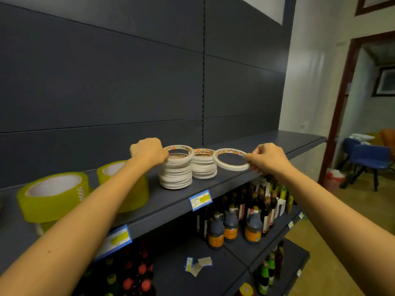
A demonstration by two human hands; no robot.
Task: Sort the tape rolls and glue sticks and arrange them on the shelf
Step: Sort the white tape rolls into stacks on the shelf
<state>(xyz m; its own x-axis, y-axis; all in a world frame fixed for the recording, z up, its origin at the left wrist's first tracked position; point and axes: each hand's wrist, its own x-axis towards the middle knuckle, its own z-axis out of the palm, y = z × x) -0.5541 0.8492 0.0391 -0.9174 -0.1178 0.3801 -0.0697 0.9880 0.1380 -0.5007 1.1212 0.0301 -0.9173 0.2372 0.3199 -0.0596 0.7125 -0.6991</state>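
Note:
Two stacks of thin white tape rolls stand on the dark shelf [267,144]: a taller left stack [176,175] and a shorter right stack [204,167]. My left hand [149,151] grips the top roll [178,148] of the left stack, which is lifted at a tilt. My right hand [266,158] pinches a single thin white roll [232,165] by its right rim, held level just above the shelf to the right of the stacks. Two stacks of wide yellow tape rolls [53,195] stand at the left, one partly behind my left forearm. No glue sticks are in view.
Blue price tags [200,199] hang on the shelf's front edge. Dark sauce bottles [230,227] fill the lower shelves, with loose paper tags [197,265] lying there. The shelf runs bare to the right of the rolls. Blue chairs [367,161] stand by a doorway at far right.

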